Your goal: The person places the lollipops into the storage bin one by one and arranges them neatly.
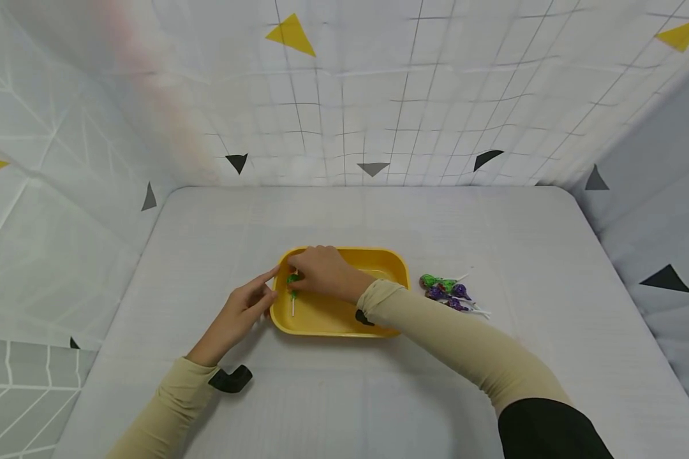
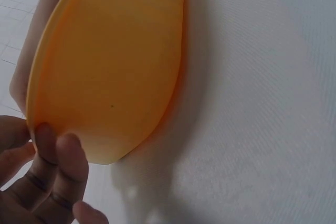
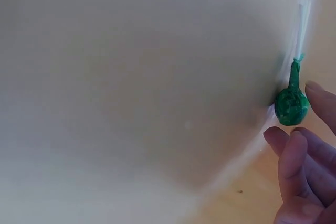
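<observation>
1. Right hand reaches over a yellow rounded-rectangular tray, its thumb and fingertips apart around a green-wrapped round lollipop with a white stick; whether they touch it, I cannot tell.
2. That lollipop is inside the tray, at the right hand's fingertips, its stick pointing toward the person.
3. Left hand, fingers parted and slightly bent, touches the tray's end nearest it.
4. Several green- and purple-wrapped lollipops lie outside the tray, right of the right hand.
</observation>
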